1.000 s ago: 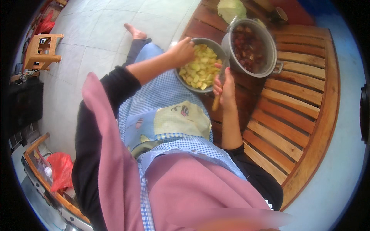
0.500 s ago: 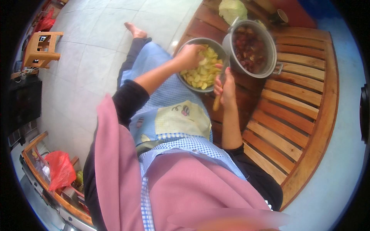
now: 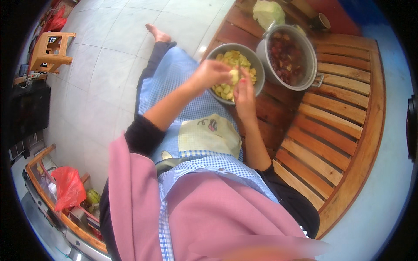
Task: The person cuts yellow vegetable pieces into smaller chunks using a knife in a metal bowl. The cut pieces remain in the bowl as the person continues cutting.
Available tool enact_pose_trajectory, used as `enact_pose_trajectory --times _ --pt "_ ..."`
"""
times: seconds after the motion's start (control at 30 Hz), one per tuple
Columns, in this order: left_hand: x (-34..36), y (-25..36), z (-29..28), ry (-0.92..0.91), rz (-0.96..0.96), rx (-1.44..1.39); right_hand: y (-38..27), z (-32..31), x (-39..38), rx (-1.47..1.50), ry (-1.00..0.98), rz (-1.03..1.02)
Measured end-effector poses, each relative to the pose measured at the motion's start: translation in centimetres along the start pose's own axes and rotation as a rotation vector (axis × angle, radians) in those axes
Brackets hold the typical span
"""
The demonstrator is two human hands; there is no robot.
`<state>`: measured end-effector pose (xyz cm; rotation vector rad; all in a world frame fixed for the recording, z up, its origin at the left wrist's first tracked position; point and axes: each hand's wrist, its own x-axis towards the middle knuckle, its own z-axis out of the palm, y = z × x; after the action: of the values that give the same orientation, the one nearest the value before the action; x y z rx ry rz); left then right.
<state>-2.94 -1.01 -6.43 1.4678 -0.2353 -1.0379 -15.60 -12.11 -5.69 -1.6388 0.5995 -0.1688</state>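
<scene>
My left hand (image 3: 211,74) is closed on a pale yellow piece (image 3: 234,77), which looks like peeled potato, above a grey metal bowl (image 3: 261,78). My right hand (image 3: 245,98) grips a knife (image 3: 239,65); its narrow blade rises beside the piece, and its handle is mostly hidden by the fingers. Whether the blade touches the piece I cannot tell. Under both hands, the bowl is filled with yellow slices (image 3: 224,89). The left hand is a little blurred.
Against the bowl's right side stands a metal pot (image 3: 315,65) of dark red-brown food. A cabbage (image 3: 268,14) and a brown cup (image 3: 322,21) are behind it. All rest on a slatted wooden bench (image 3: 335,117). On the tiled floor at left is an orange stool (image 3: 51,52).
My left hand has come up from the slices with a pale piece. My right hand has moved slightly left, bringing the knife from the bowl's right rim to beside that piece.
</scene>
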Motion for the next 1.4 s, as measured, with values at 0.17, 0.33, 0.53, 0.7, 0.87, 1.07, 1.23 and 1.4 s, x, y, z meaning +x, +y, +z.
enact_pose_trajectory --times 0.17,0.33,0.53,0.7,0.87,1.07,1.23,1.4 --pt "-1.3 0.3 0.5 0.021 -0.028 -0.093 -0.7 0.2 -0.1 -0.267 0.028 -0.356" --pt "-2.2 0.1 0.6 0.011 -0.067 -0.170 -1.0 -0.1 -0.8 -0.376 0.025 -0.323" --pt "-3.1 -0.6 1.0 -0.076 -0.102 -0.099 0.2 -0.3 -1.5 -0.448 0.015 -0.321" --pt "-3.9 -1.0 1.9 -0.154 -0.117 -0.228 1.5 0.0 -1.8 -0.274 0.042 -0.255" --pt "-2.4 -0.2 1.8 -0.067 0.130 0.302 1.6 0.4 -1.5 0.383 0.077 0.211" --pt "3.2 0.1 1.5 0.319 0.206 1.299 1.2 -0.8 -0.1 0.359 0.125 0.306" --pt "5.6 -1.2 2.4 0.181 0.129 1.617 1.4 -2.4 0.3 0.470 -0.012 0.404" --pt "5.7 -1.3 1.7 0.198 0.127 1.555 1.5 -2.9 0.1 0.520 -0.054 0.368"
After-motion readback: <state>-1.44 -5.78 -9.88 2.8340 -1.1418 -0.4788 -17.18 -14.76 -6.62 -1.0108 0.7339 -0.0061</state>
